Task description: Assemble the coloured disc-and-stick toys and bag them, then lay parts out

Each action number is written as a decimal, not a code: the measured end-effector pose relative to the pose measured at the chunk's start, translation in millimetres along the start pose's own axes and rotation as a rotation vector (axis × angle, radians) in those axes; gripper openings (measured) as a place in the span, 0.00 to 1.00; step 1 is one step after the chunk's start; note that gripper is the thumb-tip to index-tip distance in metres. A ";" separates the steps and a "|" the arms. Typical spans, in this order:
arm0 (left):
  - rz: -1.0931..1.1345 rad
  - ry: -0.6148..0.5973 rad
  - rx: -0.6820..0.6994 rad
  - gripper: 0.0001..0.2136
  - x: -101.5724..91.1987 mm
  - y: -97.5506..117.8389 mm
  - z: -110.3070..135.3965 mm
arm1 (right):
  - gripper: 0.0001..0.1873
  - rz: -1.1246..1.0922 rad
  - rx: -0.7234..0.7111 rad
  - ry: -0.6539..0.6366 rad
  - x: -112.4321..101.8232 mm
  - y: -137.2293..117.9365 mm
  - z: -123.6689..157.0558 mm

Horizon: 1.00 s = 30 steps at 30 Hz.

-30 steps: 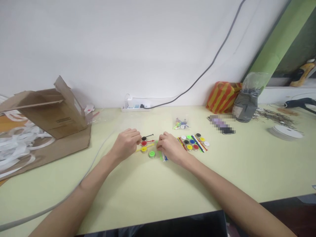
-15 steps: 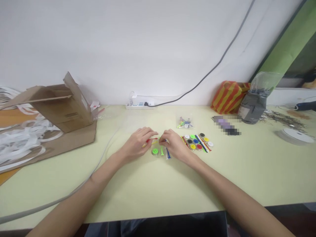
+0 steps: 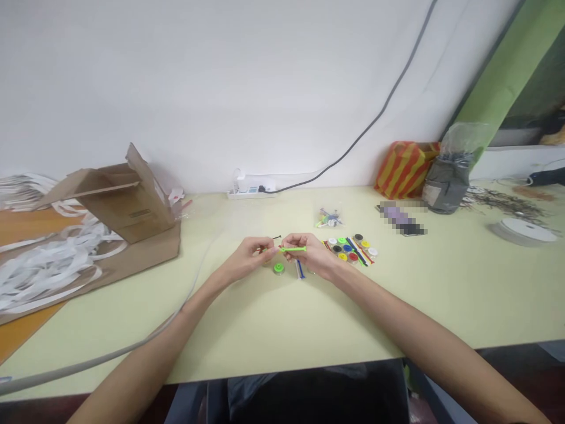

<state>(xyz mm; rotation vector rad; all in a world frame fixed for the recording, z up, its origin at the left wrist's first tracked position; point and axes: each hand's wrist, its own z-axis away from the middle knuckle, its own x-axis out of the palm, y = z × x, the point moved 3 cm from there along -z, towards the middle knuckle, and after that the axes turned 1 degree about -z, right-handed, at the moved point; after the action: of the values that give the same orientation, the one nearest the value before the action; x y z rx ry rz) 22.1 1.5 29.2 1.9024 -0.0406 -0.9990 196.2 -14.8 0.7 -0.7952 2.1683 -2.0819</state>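
Both forearms reach in from the bottom of the head view and meet over the pale green worktop (image 3: 286,318), whose surface is smooth and matte. The left hand (image 3: 245,259) has a closed grip, its fingertips pinching a thin black stick (image 3: 275,238) whose tip pokes out above them; the rest is hidden by the fingers. The right hand (image 3: 309,254) also has a closed grip, holding a slim lime plastic stick (image 3: 293,249) level between thumb and fingers. The far end of that stick lies just beside or against the left fingertips; at this size I cannot tell which.

Below the hands sits a round green disc (image 3: 279,268), with a blue and white strip (image 3: 300,270) lying near it. To the right lies a tidy group of small round discs (image 3: 348,249) in white, green, black, blue, yellow and red, mixed with thin coloured sticks. Beyond them is a clear plastic bag (image 3: 329,218) of small parts.

On the left, a torn cardboard box (image 3: 128,200) sits on a flat cardboard sheet (image 3: 145,253), beside a heap of white strips (image 3: 48,265). A white power strip (image 3: 251,188) stands by the wall, and a striped bag (image 3: 406,171) and a grey sack (image 3: 445,188) stand at the far right, near a white tape roll (image 3: 523,231).
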 end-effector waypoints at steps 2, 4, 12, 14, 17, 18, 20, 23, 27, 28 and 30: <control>0.137 -0.064 -0.091 0.21 -5.2 -3.9 -0.1 | 0.22 -0.038 0.032 0.008 -1.9 -2.4 -2.0; 0.242 -0.164 -0.149 0.22 -9.9 -7.2 1.8 | 0.25 -0.043 0.063 -0.005 -5.8 -6.0 -1.6; 0.294 -0.323 -0.353 0.22 -8.6 -13.6 24.8 | 0.10 0.554 -0.096 0.048 -13.2 -7.6 8.3; 0.280 -0.357 -0.359 0.22 -1.4 -11.5 26.0 | 0.12 0.670 -0.110 0.027 -8.1 -7.4 10.9; 0.258 -0.353 -0.332 0.22 6.8 -8.3 23.4 | 0.17 0.930 -0.115 -0.004 1.0 -11.0 17.5; 0.255 -0.335 -0.328 0.22 8.0 -7.8 22.4 | 0.18 1.038 -0.122 0.019 2.6 -13.2 20.0; 0.247 -0.298 -0.338 0.22 8.5 -7.7 21.8 | 0.18 1.213 -0.132 0.076 3.1 -16.9 24.1; 0.206 -0.246 -0.377 0.22 6.0 -8.1 23.2 | 0.17 1.232 -0.117 0.004 0.9 -15.3 24.9; 0.160 -0.233 -0.414 0.22 2.6 -8.1 24.4 | 0.17 1.156 -0.075 0.018 -4.1 -7.8 20.8; 0.153 -0.241 -0.424 0.22 2.0 -8.4 24.5 | 0.17 1.179 -0.078 0.074 -4.7 -6.6 20.2; 0.134 -0.254 -0.442 0.21 1.1 -9.4 24.6 | 0.16 1.261 -0.113 0.158 -3.3 -5.0 20.3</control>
<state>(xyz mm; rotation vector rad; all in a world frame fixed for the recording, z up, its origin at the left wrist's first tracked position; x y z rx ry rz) 3.4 -11.7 16.2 1.3498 -0.0861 -1.0532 208.1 -32.2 2.2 0.6588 1.9429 -1.3270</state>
